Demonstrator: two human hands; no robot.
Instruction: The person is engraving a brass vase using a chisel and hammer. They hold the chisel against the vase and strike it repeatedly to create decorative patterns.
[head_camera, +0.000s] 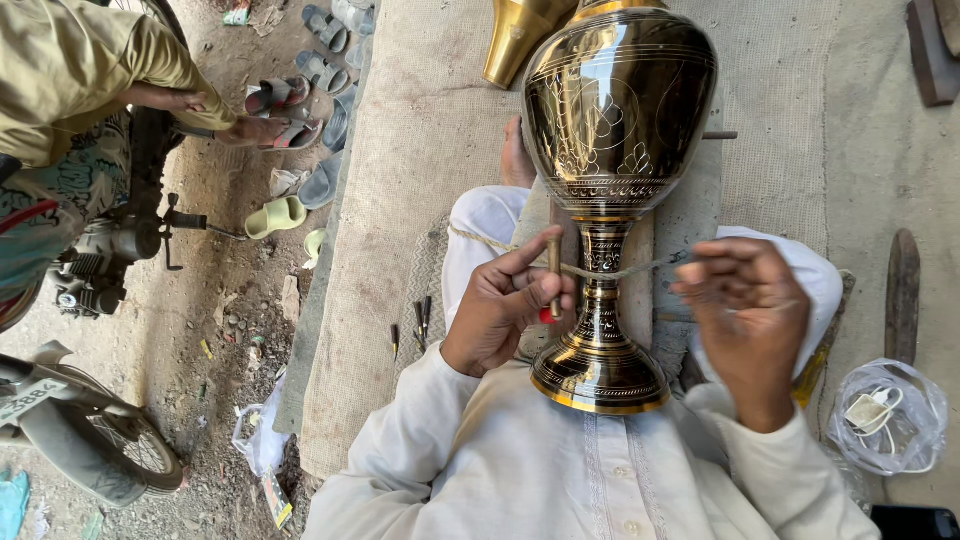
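Brass fills our view: a large engraved vase (612, 190) lies across our lap on a grey pad (690, 215), its round foot toward our chest. Our left hand (505, 310) curls its fingers closed around a thin metal punch (555, 272), held upright against the vase's stem. Our right hand (745, 315) hangs just beside the stem, fingers bent inward; we cannot tell what, if anything, they pinch. A cord (640, 268) crosses the stem. Spare small tools (420, 320) lie on the woven mat (410, 150) left of us.
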